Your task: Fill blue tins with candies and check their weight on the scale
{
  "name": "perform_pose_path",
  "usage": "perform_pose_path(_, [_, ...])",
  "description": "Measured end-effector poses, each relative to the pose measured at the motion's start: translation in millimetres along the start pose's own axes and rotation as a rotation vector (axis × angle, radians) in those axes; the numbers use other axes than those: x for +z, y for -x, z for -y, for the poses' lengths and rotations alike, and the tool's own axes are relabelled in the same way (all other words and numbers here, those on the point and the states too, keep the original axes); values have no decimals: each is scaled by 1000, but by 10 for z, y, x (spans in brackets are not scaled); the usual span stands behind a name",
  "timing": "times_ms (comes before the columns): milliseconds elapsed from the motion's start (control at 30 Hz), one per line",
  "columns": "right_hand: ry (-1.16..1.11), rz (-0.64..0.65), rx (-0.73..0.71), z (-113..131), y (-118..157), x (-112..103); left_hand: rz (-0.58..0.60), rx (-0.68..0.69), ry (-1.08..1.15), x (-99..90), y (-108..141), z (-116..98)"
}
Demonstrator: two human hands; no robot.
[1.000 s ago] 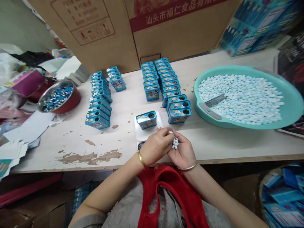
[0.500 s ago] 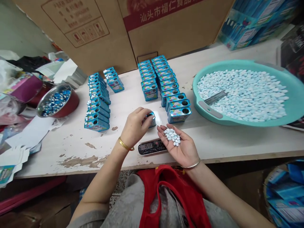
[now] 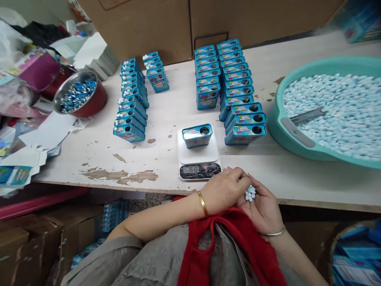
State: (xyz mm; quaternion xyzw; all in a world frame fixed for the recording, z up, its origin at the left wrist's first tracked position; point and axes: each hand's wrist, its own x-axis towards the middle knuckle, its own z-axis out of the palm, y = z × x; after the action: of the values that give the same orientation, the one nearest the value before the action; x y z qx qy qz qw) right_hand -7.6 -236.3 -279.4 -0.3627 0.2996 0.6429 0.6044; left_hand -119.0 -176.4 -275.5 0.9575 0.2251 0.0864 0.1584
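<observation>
Have just brought the left hand (image 3: pixel 228 188) away from the blue tin (image 3: pixel 197 139) and back over the right hand (image 3: pixel 264 210), low in the frame and right of centre. Hold a small heap of white sweets (image 3: pixel 250 193) in the right palm, with those fingers curled about it. Have the left fingers bent in at the edge of the heap; cannot tell whether clamped on a sweet, with the fingertips partly hidden. Have left the blue tin upright near the middle of the frame, on the white scale (image 3: pixel 198 157), with its round hole uppermost and no longer covered. Can see the whole display (image 3: pixel 191 169) again, though with digits too small to read surely. Judge from this a turn back to picking from the palm, with the tin not yet lifted off the scale. Seem also to have tipped the view, so placing the left row of tins (image 3: pixel 131 133) and the two middle rows of tins (image 3: pixel 238 92) higher in the frame, on the bench (image 3: pixel 166 115), with the green tub (image 3: pixel 282 139) at far right
</observation>
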Motion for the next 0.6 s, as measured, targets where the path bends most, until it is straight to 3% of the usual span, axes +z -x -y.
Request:
perform_pose_path(400, [33, 76, -7, -21, -76, -58, -53, 70, 82, -26, 26, 69])
perform_pose_path(500, [32, 117, -23, -49, -89, 3, -113, 75, 149, -193, 15, 153])
perform_pose_path(600, [37, 140, -22, -95, -68, 144, -329, 21, 196, -470, -40, 360])
